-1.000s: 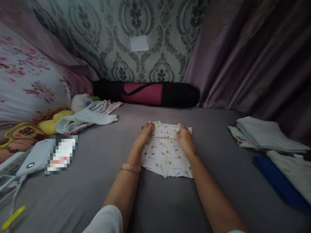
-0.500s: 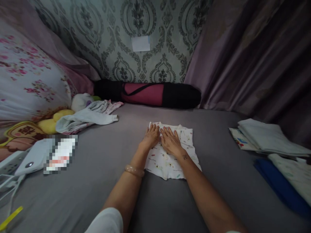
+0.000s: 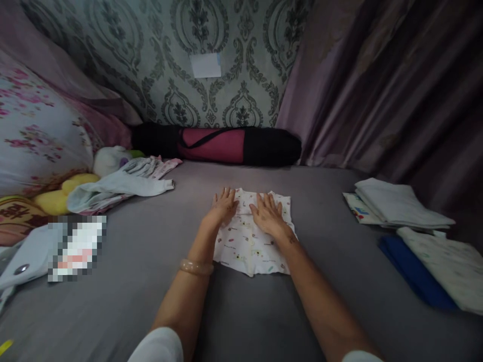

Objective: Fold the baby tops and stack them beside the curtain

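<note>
A white garment with a small coloured print [image 3: 245,244] lies folded into a rough square on the grey sheet [image 3: 158,301]. My left hand [image 3: 224,205] rests on its upper left edge, fingers spread and pointing away from me. On the upper right part of the cloth lies my right hand [image 3: 268,215], palm down with the fingers apart. Neither hand grips the fabric. A pale bangle [image 3: 196,267] circles my left wrist.
Folded cloths, white [image 3: 403,201] and blue [image 3: 415,271], lie at the right. Loose clothes [image 3: 121,186] and a yellow plush toy [image 3: 56,198] are at the left. A long black and red bag [image 3: 215,145] lies along the patterned wall.
My hands have moved apart over the garment, the left toward its left edge and the right slightly toward its right side. The whole view has shifted a little.
</note>
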The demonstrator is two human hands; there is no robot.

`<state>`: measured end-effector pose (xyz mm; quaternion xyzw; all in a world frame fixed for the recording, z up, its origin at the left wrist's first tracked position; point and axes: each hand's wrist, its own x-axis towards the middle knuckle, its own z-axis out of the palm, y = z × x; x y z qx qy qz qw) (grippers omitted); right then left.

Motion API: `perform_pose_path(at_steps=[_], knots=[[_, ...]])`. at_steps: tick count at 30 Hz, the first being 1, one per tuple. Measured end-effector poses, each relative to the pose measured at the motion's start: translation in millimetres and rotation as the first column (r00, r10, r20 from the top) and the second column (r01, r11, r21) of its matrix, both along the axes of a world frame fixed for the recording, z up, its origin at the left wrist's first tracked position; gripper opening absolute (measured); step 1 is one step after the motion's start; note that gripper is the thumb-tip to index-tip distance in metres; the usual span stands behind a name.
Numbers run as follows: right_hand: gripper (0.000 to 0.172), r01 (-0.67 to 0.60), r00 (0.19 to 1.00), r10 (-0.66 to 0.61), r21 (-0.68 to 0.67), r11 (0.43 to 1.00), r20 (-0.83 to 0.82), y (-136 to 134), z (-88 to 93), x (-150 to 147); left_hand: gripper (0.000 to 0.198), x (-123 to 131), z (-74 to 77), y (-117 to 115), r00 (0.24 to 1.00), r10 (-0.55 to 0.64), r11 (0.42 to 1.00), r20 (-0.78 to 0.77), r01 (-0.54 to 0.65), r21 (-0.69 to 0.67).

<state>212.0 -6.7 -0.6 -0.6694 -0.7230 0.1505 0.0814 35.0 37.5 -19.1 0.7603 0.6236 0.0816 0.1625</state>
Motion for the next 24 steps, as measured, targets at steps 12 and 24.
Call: perform_pose_path(at_steps=[12,24], knots=[[0.065,0.222,0.974,-0.214,-0.143,0.964,0.07,8.4,-12.0,19.6,0.064,-16.4,-21.6,2.9,0.988,0.074,0.992,0.134,-0.058,-0.115],[0.066,0.187,0.979,-0.196,-0.134,0.973,-0.061,0.8,-5.2,20.6,0.07,-12.1,-4.5,-5.4,0.997,0.057,0.982,-0.055,-0.066,-0.178]])
